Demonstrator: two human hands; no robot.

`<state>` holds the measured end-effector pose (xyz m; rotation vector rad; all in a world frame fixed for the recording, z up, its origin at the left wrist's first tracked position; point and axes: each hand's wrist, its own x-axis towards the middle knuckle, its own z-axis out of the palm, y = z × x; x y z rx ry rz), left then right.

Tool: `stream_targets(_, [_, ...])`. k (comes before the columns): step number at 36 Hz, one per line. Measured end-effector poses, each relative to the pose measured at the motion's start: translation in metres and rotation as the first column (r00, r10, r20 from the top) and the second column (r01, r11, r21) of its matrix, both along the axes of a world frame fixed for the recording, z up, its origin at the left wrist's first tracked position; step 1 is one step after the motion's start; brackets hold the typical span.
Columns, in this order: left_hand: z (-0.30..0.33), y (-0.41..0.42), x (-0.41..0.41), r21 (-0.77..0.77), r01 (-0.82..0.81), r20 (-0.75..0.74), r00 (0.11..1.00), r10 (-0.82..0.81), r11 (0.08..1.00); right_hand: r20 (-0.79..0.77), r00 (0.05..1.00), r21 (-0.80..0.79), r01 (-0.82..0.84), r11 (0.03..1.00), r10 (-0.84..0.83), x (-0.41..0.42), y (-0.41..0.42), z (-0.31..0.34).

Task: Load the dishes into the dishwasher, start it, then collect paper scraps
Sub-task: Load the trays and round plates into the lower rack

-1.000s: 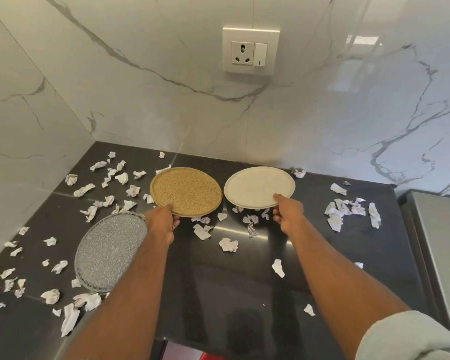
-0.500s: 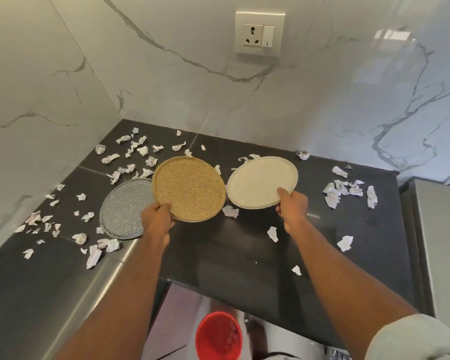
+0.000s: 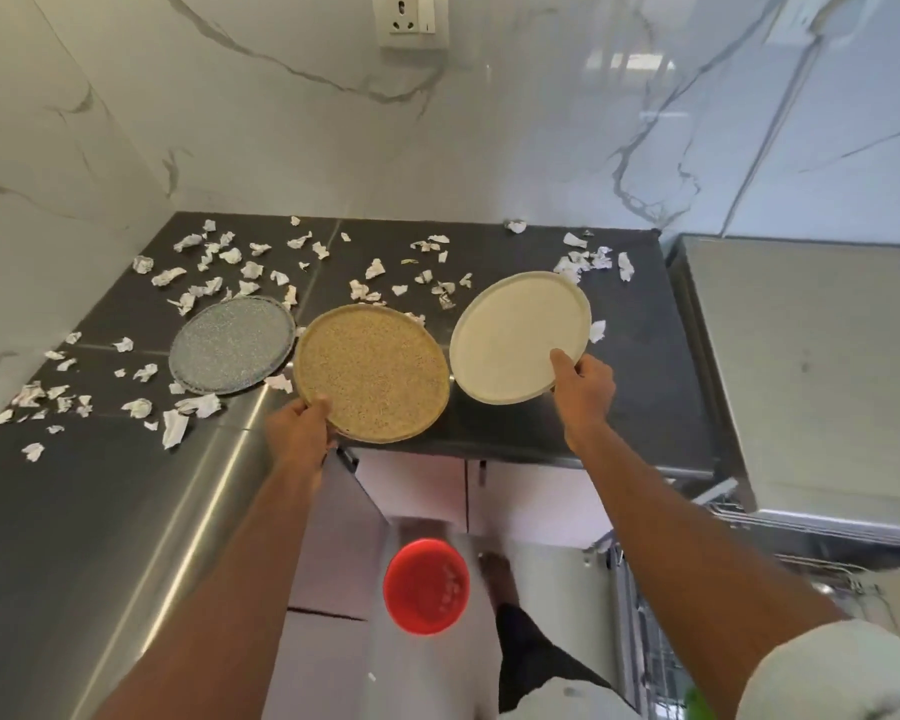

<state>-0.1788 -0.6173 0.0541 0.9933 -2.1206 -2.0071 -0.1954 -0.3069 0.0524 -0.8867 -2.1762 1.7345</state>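
My left hand (image 3: 300,433) grips the near rim of a speckled tan plate (image 3: 370,371), held lifted over the counter's front edge. My right hand (image 3: 583,389) pinches the near right rim of a white plate (image 3: 515,340), tilted up above the dark counter (image 3: 640,387). A grey speckled plate (image 3: 232,345) lies flat on the counter to the left. Several torn paper scraps (image 3: 201,288) are strewn over the counter, most at the back and left. The steel dishwasher (image 3: 811,371) stands at the right, and part of its wire rack (image 3: 780,558) shows below.
A red bucket (image 3: 426,586) stands on the floor below, between my arms. Marble walls close off the counter's corner behind and to the left, with a wall socket (image 3: 411,18) up high. My leg and foot show beside the bucket.
Both plates have come up off the counter and toward me. The view has pulled back and down, revealing the floor, the red bucket and the dishwasher.
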Motion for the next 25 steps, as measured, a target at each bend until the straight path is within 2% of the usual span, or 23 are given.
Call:
stream_targets(5, [-0.005, 0.015, 0.055, -0.031, 0.094, 0.020, 0.995, -0.094, 0.995, -0.048, 0.998, 0.033, 0.032, 0.999, -0.031, 0.087, 0.018, -0.005])
stream_targets(16, [-0.018, 0.078, 0.140, -0.063, 0.313, 0.024, 0.950, -0.313, 0.948, -0.015, 0.994, 0.147, 0.107, 0.983, -0.106, 0.231, 0.098, -0.007])
stream_targets(22, [-0.031, 0.121, 0.181, -0.123, 0.480, 0.028, 0.877, -0.480, 0.869, -0.006, 0.979, 0.218, 0.199, 0.955, -0.202, 0.301, 0.147, -0.018])
stream_targets(25, [-0.040, 0.149, 0.198, -0.113, 0.545, 0.062, 0.839, -0.541, 0.831, 0.052, 0.971, 0.256, 0.212, 0.943, -0.232, 0.338, 0.173, -0.027])
